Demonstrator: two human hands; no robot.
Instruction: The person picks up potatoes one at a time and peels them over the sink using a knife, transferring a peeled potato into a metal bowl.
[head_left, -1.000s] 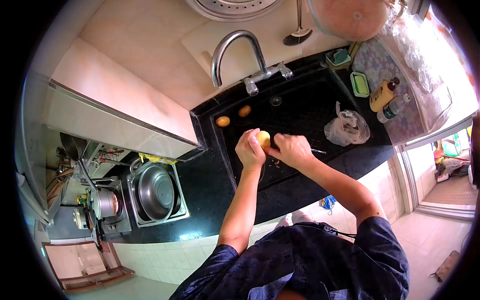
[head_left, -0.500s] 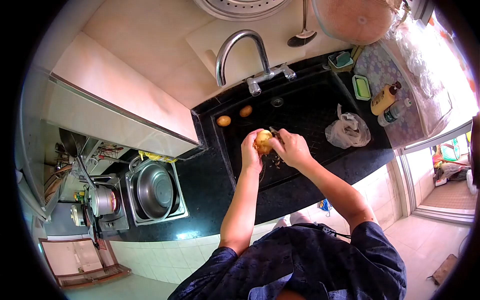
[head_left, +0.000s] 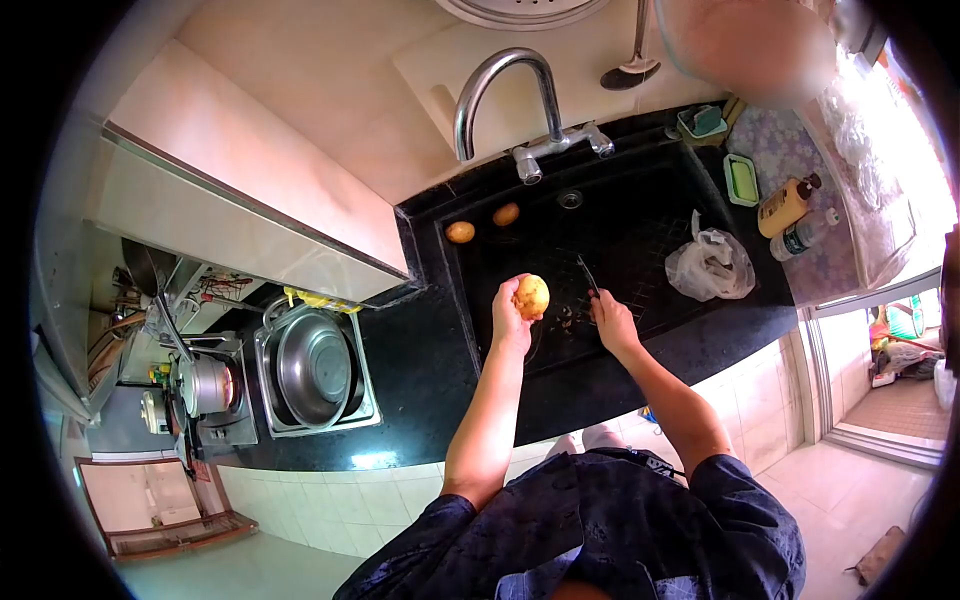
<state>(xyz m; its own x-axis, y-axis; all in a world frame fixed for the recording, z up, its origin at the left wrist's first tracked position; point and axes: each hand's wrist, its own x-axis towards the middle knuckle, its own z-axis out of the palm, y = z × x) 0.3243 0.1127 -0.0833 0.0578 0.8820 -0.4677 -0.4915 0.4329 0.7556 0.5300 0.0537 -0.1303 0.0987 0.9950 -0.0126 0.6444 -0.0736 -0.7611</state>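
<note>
My left hand (head_left: 512,318) is closed round a potato (head_left: 533,296), whose upper side shows pale yellow flesh with brownish patches. To its right, my right hand (head_left: 613,322) grips a thin, dark knife-like tool (head_left: 587,274), its tip pointing up and away from me. The tool and the potato are apart. Both hands are over the black sink (head_left: 640,215), where small scraps of peel (head_left: 568,318) lie between them. Two brown potatoes, one at the left corner (head_left: 460,232) and one beside it (head_left: 506,214), rest near the sink's far left edge.
A curved faucet (head_left: 510,60) rises behind the sink. On the right lie a crumpled plastic bag (head_left: 710,265), a green soap dish (head_left: 741,180), a yellow pump bottle (head_left: 786,207) and a clear bottle (head_left: 797,238). Metal basins (head_left: 318,368) sit on the left.
My right hand has drawn away from the potato to the right, with the tool now visible in it. The left hand still holds the potato, its peeled side turned up. The view has shifted slightly.
</note>
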